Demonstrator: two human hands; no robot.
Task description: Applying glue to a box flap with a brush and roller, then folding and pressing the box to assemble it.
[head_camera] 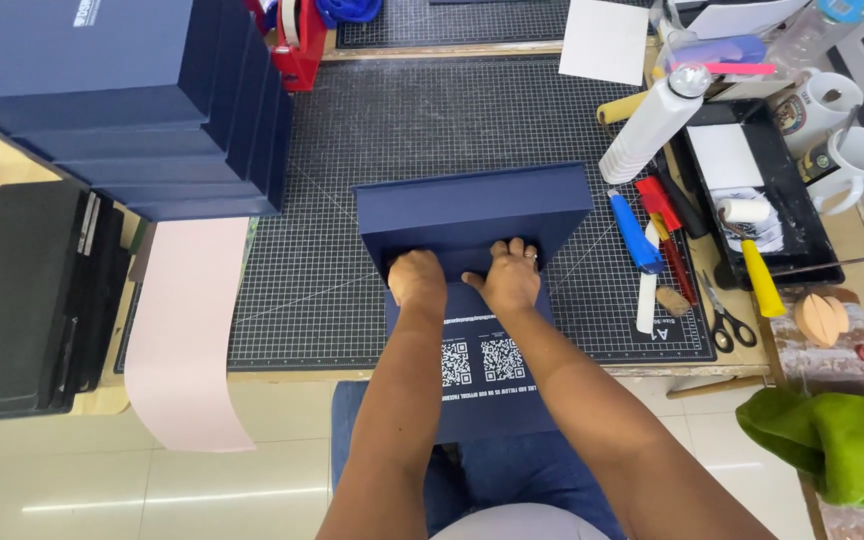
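The person sits at the bench [282, 372] with a navy blue folding box [472, 215] standing open on the gridded cutting mat [402, 130], its printed flap [487, 380] hanging over the near edge toward their lap. Both hands press down at the crease where the flap meets the upright box wall. The left hand [417, 280] is balled, knuckles up, fingers curled together against the board. The right hand [504, 277] lies just beside it, fingers together and bent over the same line; neither hand is clamped around anything, they only bear down.

To do this pressing well, I would judge that the pressure should stay even and travel outward from the middle to both corners, so the covering sits flat with no bubble or wrinkle. The box should stay square to the mat's grid lines.

A stack of finished navy boxes [132, 100] stands to the far left, a pink paper strip [187, 330] hangs beside it, and rollers, cutters and scissors [727, 322] lie well off to the right.
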